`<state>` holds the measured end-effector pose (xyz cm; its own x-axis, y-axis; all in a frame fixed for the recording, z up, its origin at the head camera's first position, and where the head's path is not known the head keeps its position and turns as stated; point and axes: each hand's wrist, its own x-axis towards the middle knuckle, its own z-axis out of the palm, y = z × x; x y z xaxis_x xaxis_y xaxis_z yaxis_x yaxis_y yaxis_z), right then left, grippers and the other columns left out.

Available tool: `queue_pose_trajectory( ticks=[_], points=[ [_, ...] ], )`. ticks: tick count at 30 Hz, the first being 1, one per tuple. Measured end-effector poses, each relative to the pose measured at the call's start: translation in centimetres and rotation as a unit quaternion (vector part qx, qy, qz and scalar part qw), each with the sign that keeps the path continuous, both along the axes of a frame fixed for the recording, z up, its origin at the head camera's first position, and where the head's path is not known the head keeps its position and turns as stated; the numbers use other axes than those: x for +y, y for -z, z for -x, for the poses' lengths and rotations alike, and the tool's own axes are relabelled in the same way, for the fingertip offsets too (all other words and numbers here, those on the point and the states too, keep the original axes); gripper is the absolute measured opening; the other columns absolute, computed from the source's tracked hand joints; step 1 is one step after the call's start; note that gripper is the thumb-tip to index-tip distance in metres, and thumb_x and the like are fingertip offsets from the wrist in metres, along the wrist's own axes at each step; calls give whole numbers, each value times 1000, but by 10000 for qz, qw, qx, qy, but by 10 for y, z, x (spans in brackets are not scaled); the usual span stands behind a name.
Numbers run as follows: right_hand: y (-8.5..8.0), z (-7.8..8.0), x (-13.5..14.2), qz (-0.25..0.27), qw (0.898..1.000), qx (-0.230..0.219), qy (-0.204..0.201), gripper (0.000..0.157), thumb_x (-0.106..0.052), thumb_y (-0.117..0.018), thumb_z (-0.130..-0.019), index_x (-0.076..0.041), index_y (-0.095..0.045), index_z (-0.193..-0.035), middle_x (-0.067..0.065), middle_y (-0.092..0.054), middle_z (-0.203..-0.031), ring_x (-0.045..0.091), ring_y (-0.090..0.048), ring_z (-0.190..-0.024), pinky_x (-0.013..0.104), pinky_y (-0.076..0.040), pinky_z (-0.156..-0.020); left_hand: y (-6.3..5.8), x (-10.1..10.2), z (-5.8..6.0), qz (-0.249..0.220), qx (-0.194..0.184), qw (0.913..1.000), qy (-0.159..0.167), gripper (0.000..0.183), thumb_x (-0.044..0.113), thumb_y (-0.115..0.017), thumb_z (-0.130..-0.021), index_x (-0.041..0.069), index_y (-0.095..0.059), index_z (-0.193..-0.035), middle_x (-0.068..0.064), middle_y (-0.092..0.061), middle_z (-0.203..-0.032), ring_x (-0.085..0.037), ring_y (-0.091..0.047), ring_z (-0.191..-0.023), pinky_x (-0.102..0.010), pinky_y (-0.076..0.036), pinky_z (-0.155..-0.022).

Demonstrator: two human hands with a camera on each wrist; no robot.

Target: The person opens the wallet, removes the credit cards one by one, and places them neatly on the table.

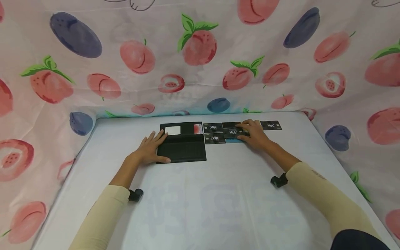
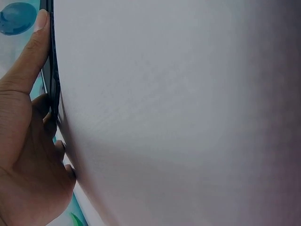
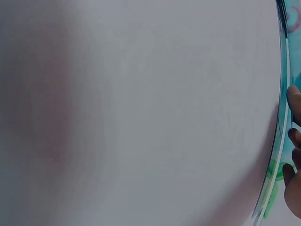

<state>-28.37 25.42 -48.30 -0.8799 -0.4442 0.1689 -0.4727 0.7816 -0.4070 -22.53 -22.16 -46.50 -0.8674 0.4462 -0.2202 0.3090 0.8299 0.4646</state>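
Note:
An open black wallet lies flat near the back of the table, with a white card and a red-and-white card in its upper half. My left hand rests on the wallet's left edge, fingers spread; the left wrist view shows the thumb along that edge. Right of the wallet, black "Vip" cards and a blue card lie in rows. My right hand pinches a black Vip card between thumb and fingers, over the other cards. Only fingertips and part of that hand show in the right wrist view.
Another black Vip card lies apart, right of my right hand. The white table stretches toward me. A fruit-print curtain stands behind the table's back edge and along both sides.

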Motion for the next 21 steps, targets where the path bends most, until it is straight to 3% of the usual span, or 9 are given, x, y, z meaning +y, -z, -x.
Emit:
queue_pose_trajectory(
  ticks=[21],
  points=[
    [-1, -9, 38, -163, 9991, -179, 357, 50, -22, -74, -101, -5, -60, -146, 29, -50, -142, 50, -39, -125, 68, -32, -102, 3, 0, 2, 69, 37, 10000, -7, 117, 53, -85, -86, 7, -16, -169, -18, -1, -176, -49, 5, -158, -65, 3, -124]
  ],
)
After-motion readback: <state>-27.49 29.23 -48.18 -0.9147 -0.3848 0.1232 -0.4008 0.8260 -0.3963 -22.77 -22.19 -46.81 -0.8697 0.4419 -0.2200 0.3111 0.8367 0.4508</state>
